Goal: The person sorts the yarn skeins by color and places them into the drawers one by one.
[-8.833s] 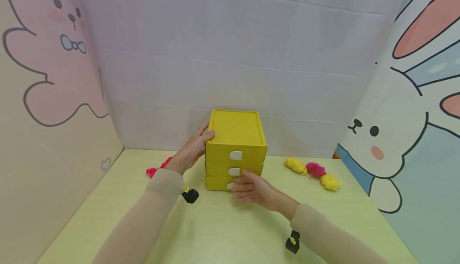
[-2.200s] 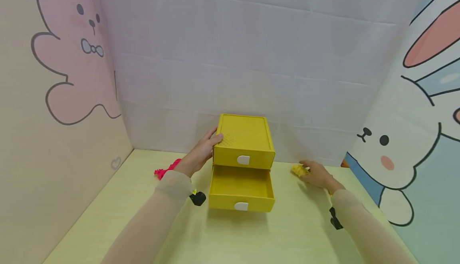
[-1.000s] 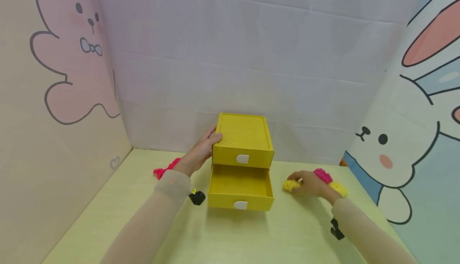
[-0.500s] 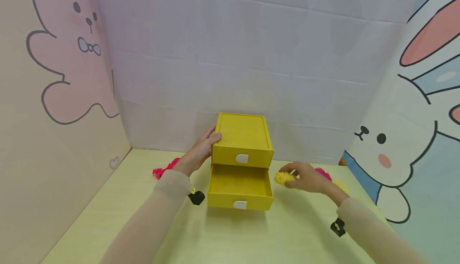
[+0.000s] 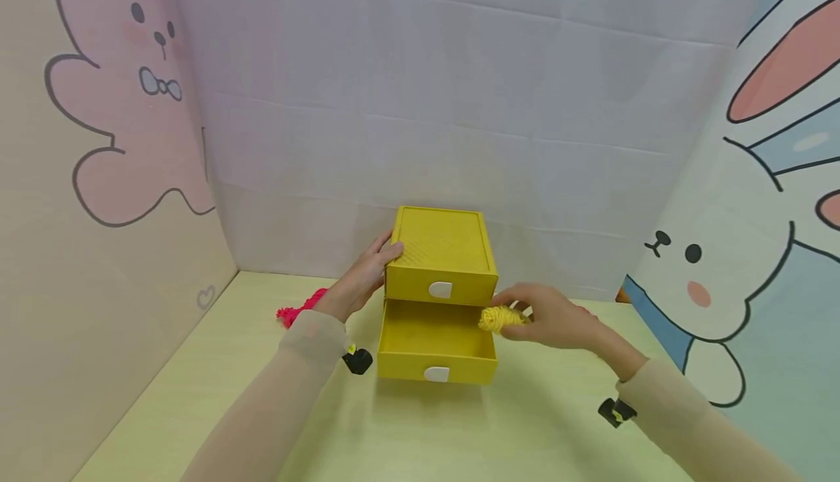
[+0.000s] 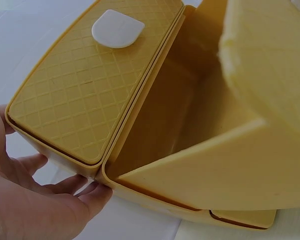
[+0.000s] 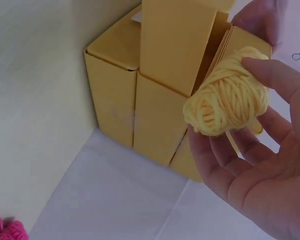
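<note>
The right hand [image 5: 558, 319] was found grasping a yellow yarn bundle [image 5: 500, 319], thumb and fingers on opposite sides. The bundle lay at nine o'clock from that hand, its long axis running roughly from three to nine in the head view. The middle drawer [image 5: 402, 365] of the yellow drawer unit [image 5: 442, 238] stood pulled out, its interior at nine o'clock from the bundle. The bundle's leading end overlapped the drawer's right wall in the same view; whether it sat over the rim or just beside it could not be determined. The left hand [image 5: 359, 281] gripped the unit's left side, thumb upon the top edge, at about ten o'clock from the bundle. The right hand was therefore the nearer. A pink yarn bundle [image 5: 300, 309] lay on the table [image 5: 420, 438] at eight o'clock from the left hand.
</note>
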Demonstrator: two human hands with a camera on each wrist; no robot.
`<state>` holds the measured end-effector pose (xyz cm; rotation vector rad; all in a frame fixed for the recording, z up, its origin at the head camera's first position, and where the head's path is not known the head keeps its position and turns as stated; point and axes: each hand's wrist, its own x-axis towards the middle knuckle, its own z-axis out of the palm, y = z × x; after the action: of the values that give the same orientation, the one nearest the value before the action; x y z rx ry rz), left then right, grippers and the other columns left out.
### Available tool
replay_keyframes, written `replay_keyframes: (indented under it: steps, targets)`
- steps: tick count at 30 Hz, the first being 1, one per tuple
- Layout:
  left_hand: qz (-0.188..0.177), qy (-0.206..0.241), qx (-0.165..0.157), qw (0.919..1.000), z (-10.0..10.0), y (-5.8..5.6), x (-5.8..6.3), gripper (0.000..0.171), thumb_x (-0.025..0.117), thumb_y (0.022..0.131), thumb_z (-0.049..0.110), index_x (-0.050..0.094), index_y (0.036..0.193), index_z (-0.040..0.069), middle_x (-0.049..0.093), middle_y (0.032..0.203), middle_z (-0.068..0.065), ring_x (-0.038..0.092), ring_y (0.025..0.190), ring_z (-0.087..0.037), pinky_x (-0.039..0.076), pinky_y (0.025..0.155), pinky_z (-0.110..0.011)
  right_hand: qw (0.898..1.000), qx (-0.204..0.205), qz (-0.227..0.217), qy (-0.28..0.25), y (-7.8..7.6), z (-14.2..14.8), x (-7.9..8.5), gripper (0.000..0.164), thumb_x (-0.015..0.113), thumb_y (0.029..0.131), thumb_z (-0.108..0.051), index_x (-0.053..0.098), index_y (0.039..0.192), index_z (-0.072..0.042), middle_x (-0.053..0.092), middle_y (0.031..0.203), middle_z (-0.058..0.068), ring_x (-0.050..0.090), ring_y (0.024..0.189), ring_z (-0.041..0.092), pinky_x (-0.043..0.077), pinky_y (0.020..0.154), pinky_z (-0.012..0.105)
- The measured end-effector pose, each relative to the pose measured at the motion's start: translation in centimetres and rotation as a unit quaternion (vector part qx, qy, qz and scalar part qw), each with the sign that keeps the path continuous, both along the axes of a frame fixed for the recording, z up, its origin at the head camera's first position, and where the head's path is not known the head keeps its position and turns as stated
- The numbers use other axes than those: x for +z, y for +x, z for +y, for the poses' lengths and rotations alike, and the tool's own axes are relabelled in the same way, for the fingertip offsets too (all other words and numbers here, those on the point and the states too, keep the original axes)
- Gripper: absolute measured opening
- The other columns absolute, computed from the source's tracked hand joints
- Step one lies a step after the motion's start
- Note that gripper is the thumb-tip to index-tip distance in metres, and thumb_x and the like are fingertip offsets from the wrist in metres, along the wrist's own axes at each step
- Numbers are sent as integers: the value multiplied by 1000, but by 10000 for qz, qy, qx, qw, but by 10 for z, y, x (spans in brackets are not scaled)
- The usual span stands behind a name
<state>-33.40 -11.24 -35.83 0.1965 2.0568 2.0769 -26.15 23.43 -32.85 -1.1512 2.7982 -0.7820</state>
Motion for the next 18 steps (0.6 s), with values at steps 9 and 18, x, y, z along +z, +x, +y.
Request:
replay_keyframes:
  steps: [9, 18]
  targets:
    - [-18, 14, 23, 10000, -4, 2, 0, 71, 52, 112, 43, 15, 172, 33, 9, 179, -2, 17, 162, -31, 19, 129, -61, 9986, 520, 80, -21, 0, -42, -4, 34, 79, 96, -17, 74, 129, -11, 74, 124, -2, 63, 100, 14, 59, 83, 30]
    - [116, 62, -38, 9999, -5, 2, -1, 71, 52, 112, 41, 16, 172, 31, 12, 178, -4, 22, 161, -31, 23, 129, -58, 9983, 579, 52, 41, -9, -77, -22, 32, 81, 96, -20, 75, 127, -12, 74, 122, -3, 60, 101, 13, 55, 94, 33]
